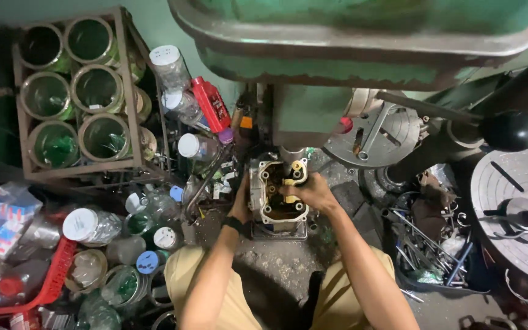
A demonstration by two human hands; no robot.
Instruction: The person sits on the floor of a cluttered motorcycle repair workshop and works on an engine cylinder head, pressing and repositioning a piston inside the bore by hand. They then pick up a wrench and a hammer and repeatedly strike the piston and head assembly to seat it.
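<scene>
grey cast-metal engine block [275,197], open-faced and oily inside, is sitting on the grimy floor [276,263] under the green drill press [362,43]. the left hand [241,205] is gripping its left wall, fingers wrapped round. the right hand [310,190] is lying across its top right edge, fingers curled onto it. clear plastic bottles [93,226] are crowding the left side.

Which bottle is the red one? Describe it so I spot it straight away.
Start at the metal rack of green jars at upper left. Just right of it, under the green machine, bottles stand in a cluster. The red bottle leans among them: the only red one, the others being clear with white caps.
</scene>
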